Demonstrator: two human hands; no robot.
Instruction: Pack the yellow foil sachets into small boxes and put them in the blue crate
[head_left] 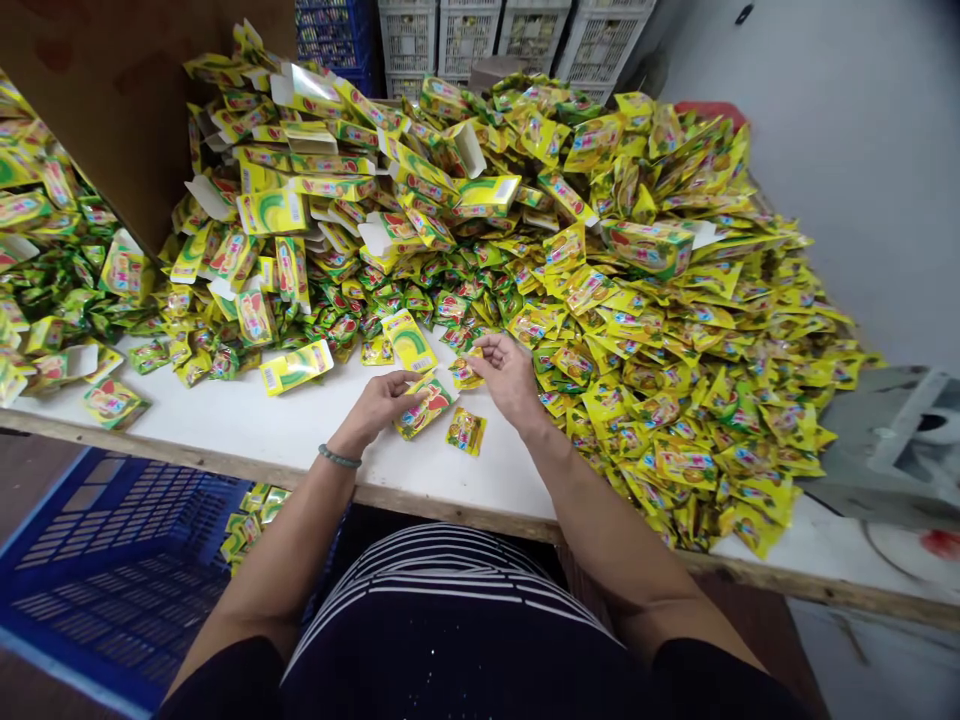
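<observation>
My left hand [385,404] is closed on a small yellow-green carton [424,408] with a red fruit print, held just above the white tabletop. Between the fingertips of my right hand [508,378] is a small yellow candy packet [466,371], close to the carton's upper right end. A single loose yellow packet [466,431] lies flat on the table below my right hand. Just beyond my left hand rests another yellow carton [409,341] with a green curve on it. A similar carton [297,367] lies farther left.
A large heap of yellow packets [660,380] covers the right side. Piled cartons [337,190], some with open flaps, stand at the back left near a brown cardboard panel [135,110]. Below the table's left edge is a blue crate [97,590] with several cartons inside. A grey metal device [889,445] sits at right.
</observation>
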